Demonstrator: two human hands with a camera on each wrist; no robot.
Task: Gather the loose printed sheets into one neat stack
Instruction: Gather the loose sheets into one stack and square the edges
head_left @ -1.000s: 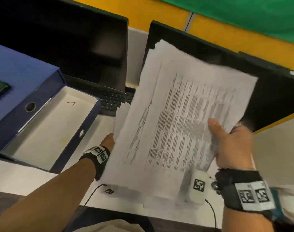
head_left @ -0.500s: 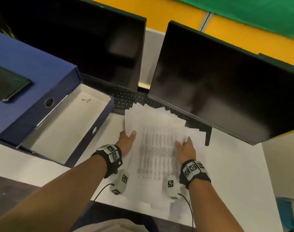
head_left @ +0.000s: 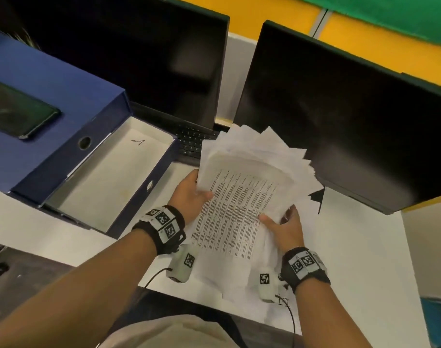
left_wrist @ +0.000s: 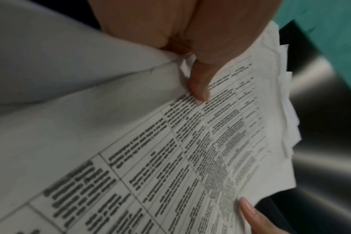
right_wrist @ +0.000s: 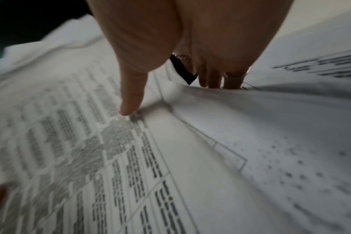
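A thick bundle of printed sheets (head_left: 237,197) is lifted off the white desk (head_left: 360,247), its far corners fanned out unevenly. My left hand (head_left: 189,194) grips the bundle's left edge, thumb on the top page and fingers hidden beneath. My right hand (head_left: 282,226) grips the right edge the same way. In the left wrist view the left thumb (left_wrist: 200,85) presses on the printed sheets (left_wrist: 170,158). In the right wrist view the right thumb (right_wrist: 130,98) lies on the printed sheets (right_wrist: 90,150), with the fingers tucked under the bundle.
An open blue box file (head_left: 108,182) with an empty white inside lies at the left, a dark phone (head_left: 15,111) on its lid. Two black monitors (head_left: 340,109) stand behind the sheets, over a keyboard (head_left: 194,141). More white paper (head_left: 239,277) lies under the bundle.
A second ago the bundle was held up toward the camera. Half a second ago it lay flat on the desk under both hands. Now both hands grip its sides and lift it.
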